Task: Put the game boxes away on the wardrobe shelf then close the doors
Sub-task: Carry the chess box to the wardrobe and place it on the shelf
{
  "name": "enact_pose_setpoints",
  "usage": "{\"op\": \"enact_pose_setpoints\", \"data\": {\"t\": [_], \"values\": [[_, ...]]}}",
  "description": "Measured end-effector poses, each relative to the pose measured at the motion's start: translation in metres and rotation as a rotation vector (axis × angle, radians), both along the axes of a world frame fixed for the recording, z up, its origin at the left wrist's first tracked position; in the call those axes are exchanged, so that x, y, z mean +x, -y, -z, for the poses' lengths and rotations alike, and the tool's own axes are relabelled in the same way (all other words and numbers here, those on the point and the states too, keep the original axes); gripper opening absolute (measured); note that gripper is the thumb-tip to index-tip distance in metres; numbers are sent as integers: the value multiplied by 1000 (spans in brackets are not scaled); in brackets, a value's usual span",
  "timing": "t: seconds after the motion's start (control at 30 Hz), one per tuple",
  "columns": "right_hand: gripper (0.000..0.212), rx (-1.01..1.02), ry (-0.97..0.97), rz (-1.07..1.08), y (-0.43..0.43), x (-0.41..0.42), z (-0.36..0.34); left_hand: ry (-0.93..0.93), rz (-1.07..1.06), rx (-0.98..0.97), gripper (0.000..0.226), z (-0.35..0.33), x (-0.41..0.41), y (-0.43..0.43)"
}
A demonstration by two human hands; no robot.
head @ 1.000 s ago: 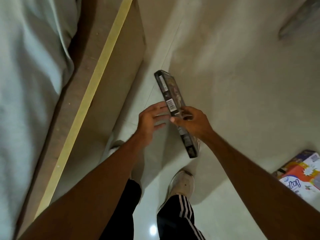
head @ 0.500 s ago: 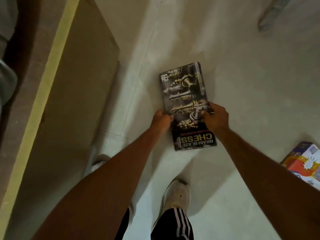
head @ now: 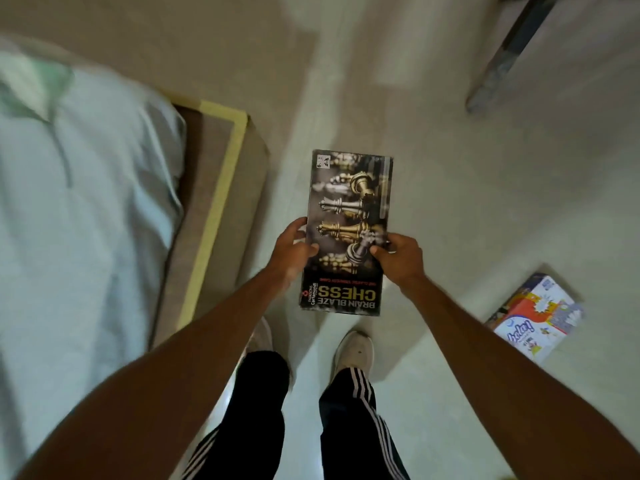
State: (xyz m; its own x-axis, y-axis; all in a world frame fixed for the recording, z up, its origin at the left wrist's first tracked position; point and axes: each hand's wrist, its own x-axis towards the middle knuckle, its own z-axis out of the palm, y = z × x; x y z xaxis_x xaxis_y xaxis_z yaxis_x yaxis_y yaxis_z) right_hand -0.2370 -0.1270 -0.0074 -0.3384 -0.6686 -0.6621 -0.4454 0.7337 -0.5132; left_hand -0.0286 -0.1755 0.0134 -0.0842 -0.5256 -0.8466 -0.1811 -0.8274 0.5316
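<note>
Gripping the chess box (head: 349, 216) by opposite long edges, left hand (head: 294, 252) and right hand (head: 398, 259).

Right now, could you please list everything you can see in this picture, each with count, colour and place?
chess box: 1, black with gold and silver pieces, held flat over the floor, centre
colourful box: 1, white, orange and blue, on the floor, lower right
bed: 1, pale green sheet, brown frame with yellow edge, left
metal leg: 1, grey, top right, blurred
floor: pale tiles
shoes: 2, white, bottom centre
trousers: black, white stripes
left hand: on the box's left edge
right hand: on its right edge
</note>
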Motion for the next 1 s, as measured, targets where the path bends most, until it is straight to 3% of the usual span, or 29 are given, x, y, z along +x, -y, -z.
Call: {"op": "enact_pose_setpoints", "data": {"t": [0.23, 0.47, 0.6, 0.77, 1.0], "values": [[26, -25, 26, -45, 7, 34, -234, -44, 45, -37, 64, -241, 50, 11], [27, -115, 86, -95, 44, 47, -412, -133, 42, -101, 64, -421, 88, 43], [27, -163, 130, -110, 91, 47, -461, -125, -5, -138, 63, -465, 89, 81], [27, -177, 135, -181, 208, 27, -497, -75, -37, -189, 65, -490, 73, 186], [77, -236, 82, -247, 424, -16, -544, 7, -73, -296, 65, -523, 42, 356]]}}
